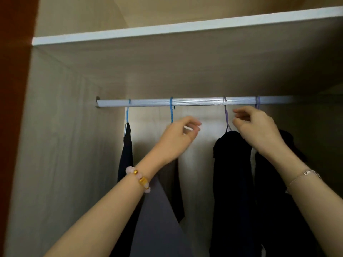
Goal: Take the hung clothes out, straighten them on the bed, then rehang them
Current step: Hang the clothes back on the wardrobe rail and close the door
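Note:
A silver rail (194, 102) spans the wardrobe. Two blue hangers (171, 112) and two purple hangers (226, 115) hang on it. A dark garment (126, 154) hangs at the left, a grey garment (157, 210) beside it, and black clothes (233, 173) at the right. My left hand (178, 138) is raised in front of the second blue hanger's lower part, fingers loosely curled with nothing visible in them. My right hand (254, 127) is just right of the first purple hanger's neck, thumb and forefinger apart and not touching it.
A white-edged shelf (167, 32) runs above the rail. The wardrobe's left wall (65, 145) stands close to the leftmost hanger. A gap of bare rail lies between the second blue hanger and the first purple one.

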Motion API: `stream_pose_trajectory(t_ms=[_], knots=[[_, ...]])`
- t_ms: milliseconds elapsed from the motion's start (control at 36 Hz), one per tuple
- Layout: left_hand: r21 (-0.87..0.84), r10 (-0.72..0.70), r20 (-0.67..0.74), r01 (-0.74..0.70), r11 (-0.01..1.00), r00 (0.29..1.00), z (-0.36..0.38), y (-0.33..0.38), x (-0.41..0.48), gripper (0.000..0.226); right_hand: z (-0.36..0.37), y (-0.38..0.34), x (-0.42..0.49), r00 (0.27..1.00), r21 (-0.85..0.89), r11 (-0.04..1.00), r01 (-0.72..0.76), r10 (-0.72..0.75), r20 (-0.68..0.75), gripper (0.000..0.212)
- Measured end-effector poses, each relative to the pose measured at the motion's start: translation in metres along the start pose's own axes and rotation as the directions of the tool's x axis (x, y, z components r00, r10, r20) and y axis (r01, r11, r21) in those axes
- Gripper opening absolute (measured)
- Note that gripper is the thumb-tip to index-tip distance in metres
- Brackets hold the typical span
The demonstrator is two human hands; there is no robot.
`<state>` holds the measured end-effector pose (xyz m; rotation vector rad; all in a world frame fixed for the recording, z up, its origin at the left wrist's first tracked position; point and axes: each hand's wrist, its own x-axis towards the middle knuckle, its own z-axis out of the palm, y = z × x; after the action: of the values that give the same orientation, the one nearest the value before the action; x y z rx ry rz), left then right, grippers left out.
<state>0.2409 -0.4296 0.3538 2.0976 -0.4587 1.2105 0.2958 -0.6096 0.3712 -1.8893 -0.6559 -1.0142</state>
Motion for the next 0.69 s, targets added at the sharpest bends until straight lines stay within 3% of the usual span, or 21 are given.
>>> stream_pose_trajectory(t_ms=[111, 222, 278, 333, 389, 472, 639, 694], knots=[[-0.197, 0.010, -0.222, -0.055, 0.979, 0.975, -0.046, -0.006, 0.005, 0.037, 0.028, -0.031, -0.006, 0.997, 0.098, 0.993, 0.065, -0.068, 0.026, 0.031], [-0.071, -0.100, -0.402, 0.077, 0.994, 0.910, -0.091, -0.037, 0.011, 0.030, 0.074, -0.071, -0.008, 0.975, 0.297, 0.953, -0.055, -0.012, 0.220, 0.044], [0.029, -0.223, -0.376, 0.252, 0.967, 0.899, -0.106, -0.061, 0.013, 0.025, 0.100, -0.090, -0.010, 0.937, 0.299, 0.941, -0.161, 0.051, 0.344, 0.059], [0.051, -0.372, -0.279, 0.401, 0.915, 0.885, -0.113, -0.085, 0.013, 0.036, 0.124, -0.102, -0.012, 0.902, 0.276, 0.929, -0.247, 0.117, 0.416, 0.072], [0.000, -0.495, -0.184, 0.504, 0.864, 0.849, -0.116, -0.100, 0.009, 0.046, 0.144, -0.108, -0.014, 0.870, 0.267, 0.905, -0.330, 0.182, 0.458, 0.078], [-0.098, -0.572, -0.114, 0.564, 0.820, 0.812, -0.119, -0.109, 0.002, 0.047, 0.165, -0.110, -0.013, 0.819, 0.219, 0.874, -0.433, 0.281, 0.500, 0.078], [-0.110, -0.564, -0.088, 0.554, 0.825, 0.821, -0.132, -0.121, -0.001, 0.046, 0.174, -0.099, -0.013, 0.769, 0.214, 0.803, -0.557, 0.401, 0.498, 0.022], [-0.115, -0.563, -0.108, 0.552, 0.826, 0.819, -0.138, -0.128, -0.002, 0.042, 0.180, -0.105, -0.014, 0.792, 0.270, 0.788, -0.554, 0.397, 0.464, 0.024]])
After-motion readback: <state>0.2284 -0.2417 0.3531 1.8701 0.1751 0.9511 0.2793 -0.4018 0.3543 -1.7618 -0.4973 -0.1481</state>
